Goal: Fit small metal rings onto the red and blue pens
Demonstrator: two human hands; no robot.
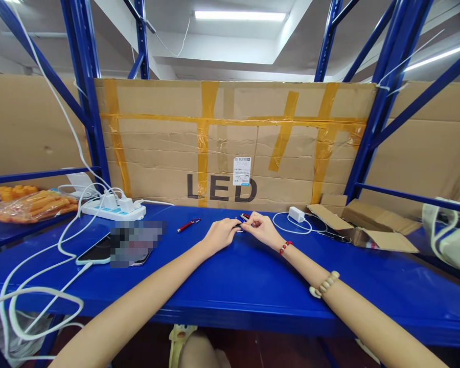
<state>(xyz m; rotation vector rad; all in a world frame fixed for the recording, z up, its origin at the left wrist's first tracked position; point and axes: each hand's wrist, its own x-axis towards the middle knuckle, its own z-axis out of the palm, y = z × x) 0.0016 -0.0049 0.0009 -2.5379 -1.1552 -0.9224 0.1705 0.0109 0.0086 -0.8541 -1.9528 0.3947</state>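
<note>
My left hand [222,233] and my right hand [263,230] meet above the middle of the blue shelf top [249,276]. Both have their fingers closed in a pinch around a small dark, slim piece [237,225], mostly hidden by the fingertips; its kind cannot be made out. Just behind my right fingertips lies a small red item [245,216], partly covered. To the left of my left hand, apart from it, a red pen-like item [185,226] with a metallic loop or clip at one end rests on the shelf.
At left are a phone [94,250], a blurred-out patch, a white power strip [113,208] with tangled cables and a bag of orange parts [38,204]. A white charger [296,214] and an open cardboard box [383,225] sit at right. Taped cardboard [161,148] walls the back.
</note>
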